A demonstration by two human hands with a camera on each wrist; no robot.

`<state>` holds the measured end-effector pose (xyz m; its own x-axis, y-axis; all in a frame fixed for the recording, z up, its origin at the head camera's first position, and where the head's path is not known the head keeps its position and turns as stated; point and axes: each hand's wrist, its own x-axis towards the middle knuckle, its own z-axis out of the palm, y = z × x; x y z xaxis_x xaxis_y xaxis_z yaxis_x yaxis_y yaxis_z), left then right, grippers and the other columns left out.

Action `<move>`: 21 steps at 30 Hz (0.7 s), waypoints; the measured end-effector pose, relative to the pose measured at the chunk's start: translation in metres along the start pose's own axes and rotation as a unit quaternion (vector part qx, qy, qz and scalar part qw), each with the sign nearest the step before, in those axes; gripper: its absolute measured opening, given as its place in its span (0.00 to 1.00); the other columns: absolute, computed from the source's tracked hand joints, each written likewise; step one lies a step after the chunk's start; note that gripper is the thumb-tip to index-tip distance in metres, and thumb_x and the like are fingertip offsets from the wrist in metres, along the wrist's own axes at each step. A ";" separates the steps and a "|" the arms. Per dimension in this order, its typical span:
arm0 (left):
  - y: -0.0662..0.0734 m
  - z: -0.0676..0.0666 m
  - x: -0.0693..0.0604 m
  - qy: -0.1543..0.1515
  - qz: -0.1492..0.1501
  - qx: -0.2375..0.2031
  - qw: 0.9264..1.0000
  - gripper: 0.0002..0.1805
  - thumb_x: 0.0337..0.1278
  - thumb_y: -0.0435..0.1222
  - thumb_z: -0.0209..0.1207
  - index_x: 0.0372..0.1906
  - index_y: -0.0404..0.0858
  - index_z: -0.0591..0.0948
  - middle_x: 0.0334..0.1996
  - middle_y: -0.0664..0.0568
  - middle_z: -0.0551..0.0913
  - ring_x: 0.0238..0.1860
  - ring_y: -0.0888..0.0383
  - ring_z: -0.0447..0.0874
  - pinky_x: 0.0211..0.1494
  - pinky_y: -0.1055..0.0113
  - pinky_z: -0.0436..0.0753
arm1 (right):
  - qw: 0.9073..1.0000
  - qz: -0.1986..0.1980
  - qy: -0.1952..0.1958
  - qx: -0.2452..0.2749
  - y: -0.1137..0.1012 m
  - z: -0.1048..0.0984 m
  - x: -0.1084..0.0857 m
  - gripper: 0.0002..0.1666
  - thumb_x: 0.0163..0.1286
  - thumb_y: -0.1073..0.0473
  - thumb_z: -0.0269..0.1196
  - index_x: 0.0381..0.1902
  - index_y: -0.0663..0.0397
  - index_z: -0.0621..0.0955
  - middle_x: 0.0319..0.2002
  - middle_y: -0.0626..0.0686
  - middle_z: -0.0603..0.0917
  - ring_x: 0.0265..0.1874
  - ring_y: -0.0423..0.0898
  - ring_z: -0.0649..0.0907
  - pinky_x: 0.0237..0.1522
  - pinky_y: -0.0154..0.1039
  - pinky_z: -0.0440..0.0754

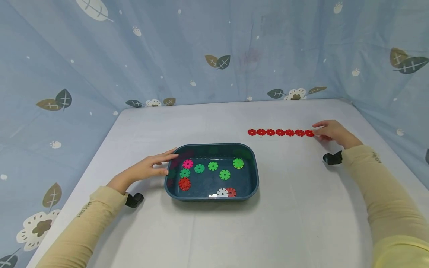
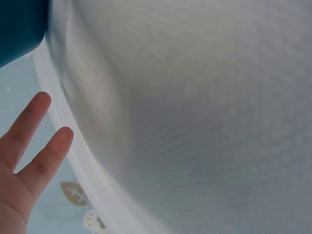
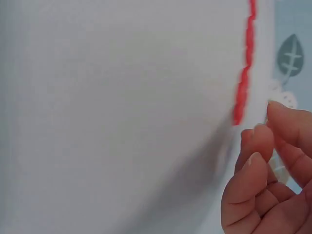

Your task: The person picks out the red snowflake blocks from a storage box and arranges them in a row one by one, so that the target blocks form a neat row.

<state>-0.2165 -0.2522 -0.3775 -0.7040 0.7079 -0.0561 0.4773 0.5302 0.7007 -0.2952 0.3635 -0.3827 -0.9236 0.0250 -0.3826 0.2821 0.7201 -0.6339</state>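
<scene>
Several red notched plastic discs (image 1: 280, 132), snowflake-shaped building pieces, lie in a straight row on the table's far right. My right hand (image 1: 333, 133) is at the right end of this row, its fingers loosely bent. In the right wrist view a small gap shows between the red row (image 3: 244, 83) and the fingertips, and nothing is held. My left hand (image 1: 144, 169) has spread fingers, their tips at the left rim of a dark blue tray (image 1: 212, 198). Green discs (image 1: 225, 175), a pink disc (image 1: 187, 164), a white disc (image 1: 222, 192) and red discs (image 1: 184, 184) lie inside the tray.
A white cloth covers the table (image 1: 301, 216). Behind it and at both sides hangs a blue curtain (image 1: 187, 44) with leaf and flower prints. Black wrist-camera pieces (image 1: 134, 200) stick out beneath both sleeves.
</scene>
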 end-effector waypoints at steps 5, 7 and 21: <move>0.000 0.000 0.000 0.000 -0.006 -0.005 1.000 0.31 0.58 0.33 0.56 0.67 0.36 0.62 0.71 0.41 0.49 0.68 0.38 0.51 0.56 0.39 0.65 | 0.999 -0.031 0.009 -0.006 -0.021 -0.004 -0.008 0.31 0.69 0.53 0.52 0.63 0.67 0.62 0.51 0.70 0.69 0.37 0.55 0.76 0.34 0.34 0.77; -0.001 0.000 0.000 0.000 -0.007 -0.006 1.000 0.31 0.58 0.33 0.56 0.67 0.36 0.62 0.71 0.41 0.49 0.68 0.38 0.51 0.56 0.39 0.65 | 0.999 -0.047 0.004 -0.008 -0.036 -0.003 -0.014 0.32 0.69 0.51 0.52 0.64 0.66 0.62 0.53 0.70 0.68 0.40 0.58 0.76 0.36 0.36 0.78; -0.004 0.001 0.001 0.002 -0.003 0.000 1.000 0.31 0.58 0.34 0.55 0.67 0.36 0.62 0.71 0.43 0.49 0.68 0.39 0.52 0.56 0.39 0.66 | 0.976 -0.211 -0.052 -0.032 -0.153 0.051 -0.061 0.24 0.67 0.56 0.57 0.59 0.57 0.71 0.46 0.63 0.78 0.27 0.47 0.77 0.32 0.36 0.78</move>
<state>-0.2180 -0.2532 -0.3812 -0.7083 0.7036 -0.0573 0.4739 0.5342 0.7000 -0.2685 0.2166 -0.2961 -0.9219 -0.3508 -0.1643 -0.1376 0.6931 -0.7076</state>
